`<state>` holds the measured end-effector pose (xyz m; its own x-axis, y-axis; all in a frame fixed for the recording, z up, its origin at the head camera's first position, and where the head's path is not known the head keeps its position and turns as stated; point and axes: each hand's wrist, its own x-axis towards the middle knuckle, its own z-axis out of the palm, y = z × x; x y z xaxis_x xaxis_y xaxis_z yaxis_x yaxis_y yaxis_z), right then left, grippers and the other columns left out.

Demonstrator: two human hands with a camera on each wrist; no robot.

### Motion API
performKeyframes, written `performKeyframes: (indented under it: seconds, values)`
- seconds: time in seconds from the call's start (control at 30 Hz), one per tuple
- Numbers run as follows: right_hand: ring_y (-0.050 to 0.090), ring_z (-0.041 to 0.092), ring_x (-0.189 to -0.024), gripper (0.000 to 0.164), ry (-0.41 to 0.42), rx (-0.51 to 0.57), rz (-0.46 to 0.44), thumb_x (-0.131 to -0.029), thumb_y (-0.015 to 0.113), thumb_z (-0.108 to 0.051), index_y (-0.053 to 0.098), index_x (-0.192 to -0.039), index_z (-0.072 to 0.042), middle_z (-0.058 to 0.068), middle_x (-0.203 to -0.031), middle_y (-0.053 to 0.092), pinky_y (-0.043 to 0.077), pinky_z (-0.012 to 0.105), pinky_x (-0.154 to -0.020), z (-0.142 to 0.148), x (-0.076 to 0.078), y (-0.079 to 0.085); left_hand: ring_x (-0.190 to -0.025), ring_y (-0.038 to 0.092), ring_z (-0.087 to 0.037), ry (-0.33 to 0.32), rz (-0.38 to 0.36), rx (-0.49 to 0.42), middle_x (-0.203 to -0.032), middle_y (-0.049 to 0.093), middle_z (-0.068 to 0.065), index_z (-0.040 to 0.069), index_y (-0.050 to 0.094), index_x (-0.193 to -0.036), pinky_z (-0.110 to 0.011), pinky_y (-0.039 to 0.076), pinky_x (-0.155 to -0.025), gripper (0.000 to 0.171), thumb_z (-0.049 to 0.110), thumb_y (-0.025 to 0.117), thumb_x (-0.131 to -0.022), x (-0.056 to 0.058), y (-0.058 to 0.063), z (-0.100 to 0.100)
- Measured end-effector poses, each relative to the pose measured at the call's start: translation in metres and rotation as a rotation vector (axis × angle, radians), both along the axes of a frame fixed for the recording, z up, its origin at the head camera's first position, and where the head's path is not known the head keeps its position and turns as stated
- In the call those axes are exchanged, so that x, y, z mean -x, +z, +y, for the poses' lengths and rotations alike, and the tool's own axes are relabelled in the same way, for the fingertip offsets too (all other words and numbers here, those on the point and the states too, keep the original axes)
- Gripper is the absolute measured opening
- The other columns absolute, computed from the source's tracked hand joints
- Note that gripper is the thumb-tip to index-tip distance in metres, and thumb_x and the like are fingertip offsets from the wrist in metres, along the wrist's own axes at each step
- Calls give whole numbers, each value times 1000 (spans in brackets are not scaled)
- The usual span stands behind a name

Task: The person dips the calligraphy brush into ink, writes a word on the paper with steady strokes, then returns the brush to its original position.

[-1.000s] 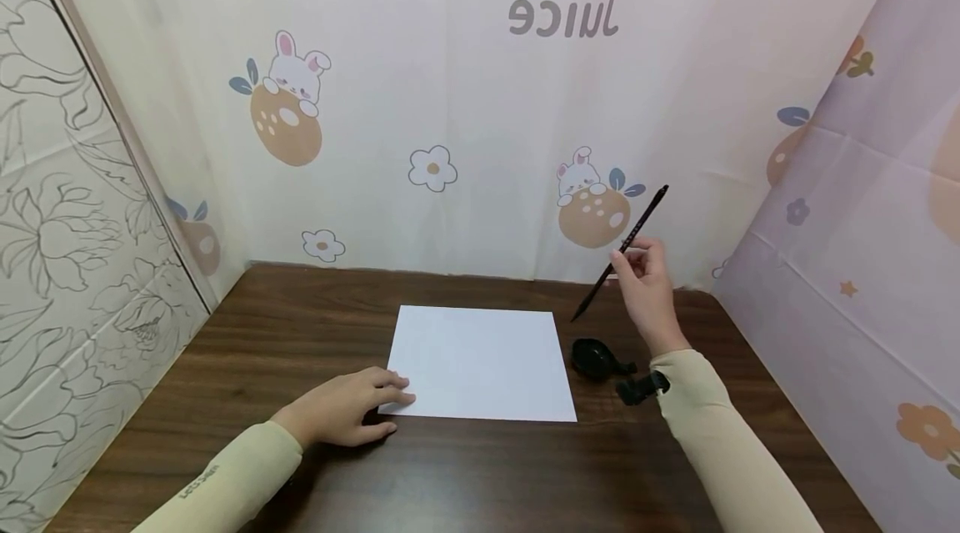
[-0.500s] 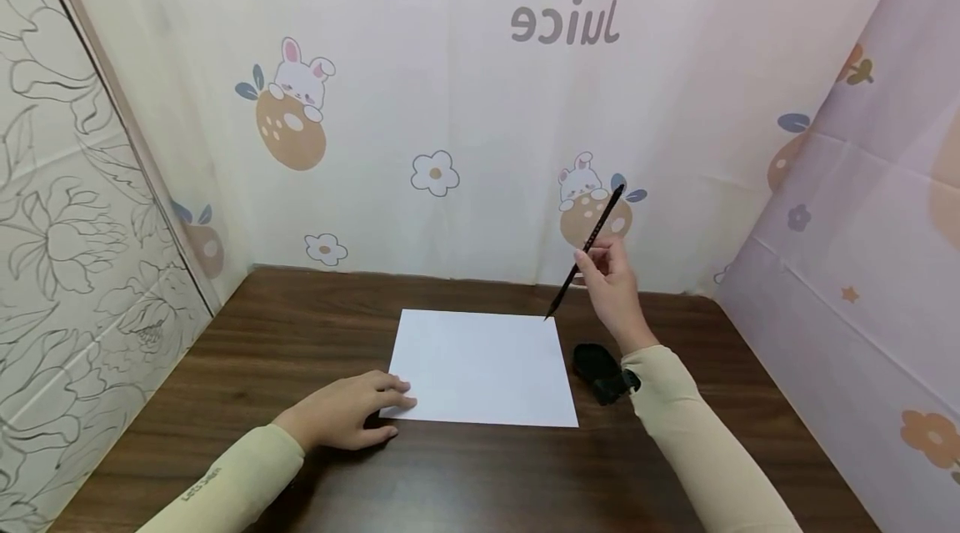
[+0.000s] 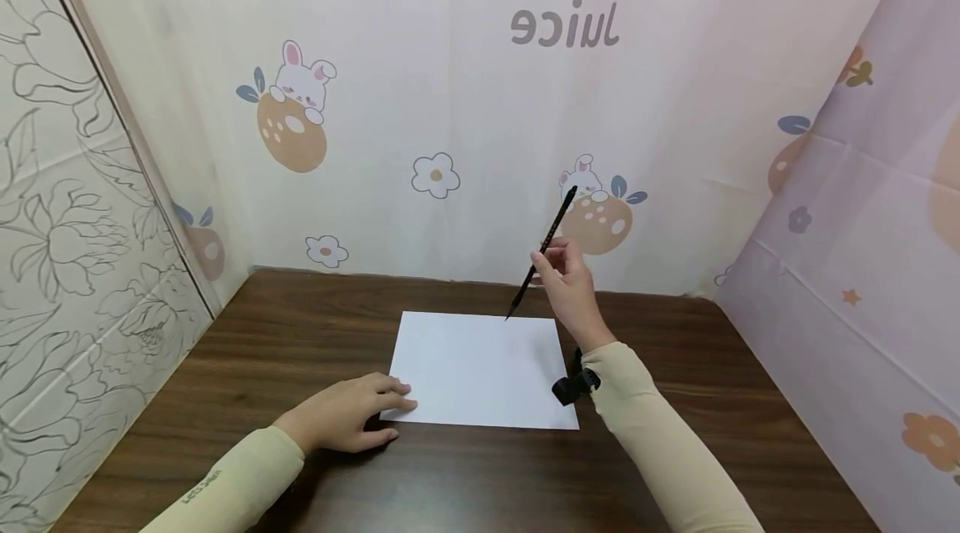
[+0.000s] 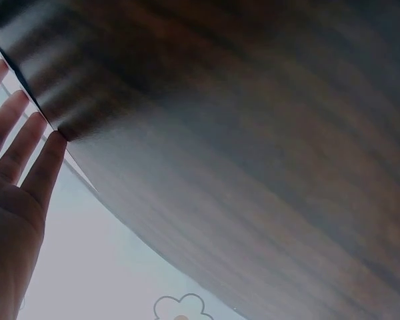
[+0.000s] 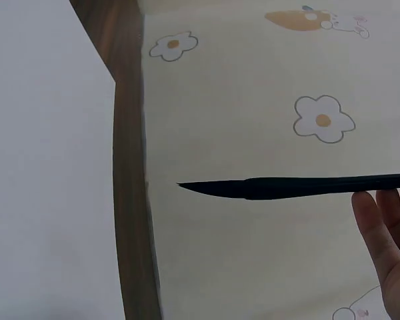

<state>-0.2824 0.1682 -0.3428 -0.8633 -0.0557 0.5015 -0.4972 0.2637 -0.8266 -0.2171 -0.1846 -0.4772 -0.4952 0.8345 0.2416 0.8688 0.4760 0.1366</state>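
Brush (image 5: pixel 295 188) leftward, dish (image 3: pixel 577 359) barely visible

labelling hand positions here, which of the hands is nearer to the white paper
Left. The left hand touches the white paper at its near left corner; the right hand is raised near its far right corner, holding the brush.

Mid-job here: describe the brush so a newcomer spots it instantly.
On the brown table, find the white paper. Near its far edge in the head view, the right grip holds the brush aslant, tip down. Unlike the blocky black wrist mount, it is long, slim and tapers to a point.
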Motion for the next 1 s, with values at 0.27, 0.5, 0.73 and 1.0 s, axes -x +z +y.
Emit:
performKeyframes:
  seconds: [0.27,0.5,0.73,1.0]
  values:
    - [58,32,-95,24,37,-4,25,-101,56,-4,44,-118,8,19,-105,57,55,23,-77,-18,0,-5,-121,57,-23,-1,3,-5,-133,60,-8,17,66,-132,-41,52,-95,39,31,68,-95,1,-2,-1]
    - [59,36,-97,24,60,-21,37,-102,57,-8,45,-120,5,19,-106,58,56,26,-77,-36,18,-26,-122,57,-23,6,-3,-2,-133,60,-7,17,66,-131,-41,52,-96,38,30,68,-95,1,-1,-1]
    - [60,25,-92,21,109,-32,79,-102,59,-14,48,-118,-6,12,-103,60,59,37,-76,-60,27,-42,-122,57,-23,6,-4,6,-133,60,-7,17,67,-131,-41,52,-96,38,30,68,-95,1,0,0]
    - [62,24,-91,22,151,-66,125,-103,58,-18,49,-119,-5,9,-101,60,59,40,-76,-81,27,-52,-121,58,-23,-9,9,-13,-131,61,-8,16,67,-130,-42,52,-96,38,29,71,-94,3,-2,0]
